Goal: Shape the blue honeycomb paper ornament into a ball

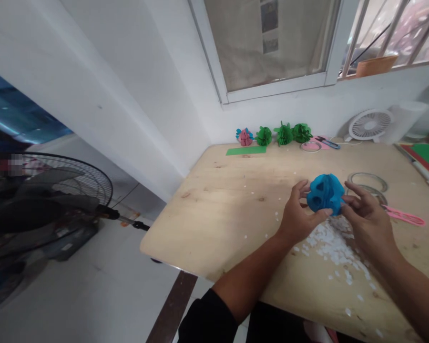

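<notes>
A blue paper ball (pixel 326 193) with rounded, cut-out folds is held up over the wooden table (pixel 203 209). My left hand (pixel 300 209) grips its left side, thumb along the bottom edge and fingers behind. On the other side my right hand (pixel 368 219) pinches the ball's right edge between thumb and fingers, with the index finger raised. Many small white paper scraps (pixel 334 245) lie scattered beneath and in front of the hands. Just past my right hand are a pink-handled tool (pixel 403 215), perhaps scissors, and rolls of clear tape (pixel 368 181), partly hidden.
Along the wall stand several green paper balls (pixel 284 133) and a pink-and-blue one (pixel 244 136), with a green strip (pixel 246 150) before them. Blue-handled snips (pixel 328 142) and a small white fan (pixel 370 125) sit farther right. A large black floor fan (pixel 50 205) stands left of the table.
</notes>
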`<state>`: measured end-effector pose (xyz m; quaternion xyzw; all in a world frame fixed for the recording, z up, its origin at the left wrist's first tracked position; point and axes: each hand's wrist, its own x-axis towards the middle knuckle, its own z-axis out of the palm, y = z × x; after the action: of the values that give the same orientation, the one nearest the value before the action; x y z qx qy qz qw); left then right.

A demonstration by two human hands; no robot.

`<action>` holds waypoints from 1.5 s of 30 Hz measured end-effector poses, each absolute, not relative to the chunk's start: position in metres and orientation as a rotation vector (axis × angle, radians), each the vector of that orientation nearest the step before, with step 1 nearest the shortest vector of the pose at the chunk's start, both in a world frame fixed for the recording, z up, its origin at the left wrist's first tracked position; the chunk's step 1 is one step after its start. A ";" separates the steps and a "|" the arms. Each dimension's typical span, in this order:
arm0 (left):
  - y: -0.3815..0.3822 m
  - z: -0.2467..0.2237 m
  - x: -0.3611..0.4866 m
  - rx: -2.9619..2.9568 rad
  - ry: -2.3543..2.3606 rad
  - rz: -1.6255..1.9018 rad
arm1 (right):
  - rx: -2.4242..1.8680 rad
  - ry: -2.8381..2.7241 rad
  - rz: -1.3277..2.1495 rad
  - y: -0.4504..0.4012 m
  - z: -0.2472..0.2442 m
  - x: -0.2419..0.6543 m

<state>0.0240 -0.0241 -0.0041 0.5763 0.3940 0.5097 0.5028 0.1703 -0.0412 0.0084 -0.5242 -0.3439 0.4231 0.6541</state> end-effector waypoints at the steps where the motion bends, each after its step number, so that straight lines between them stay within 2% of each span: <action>1: -0.024 -0.004 0.024 1.396 0.953 1.240 | -1.188 -0.789 0.963 -0.041 0.007 0.171; 23: -0.013 -0.005 0.018 1.268 0.899 1.215 | -1.100 -0.717 1.131 -0.045 0.012 0.168; 45: -0.007 -0.028 0.018 1.766 0.986 1.252 | -1.224 -0.953 0.979 -0.041 -0.008 0.171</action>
<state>0.0184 -0.0070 -0.0285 0.6890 0.3848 0.4884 0.3723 0.1712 -0.0405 -0.0083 -0.5299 -0.4123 0.4238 0.6080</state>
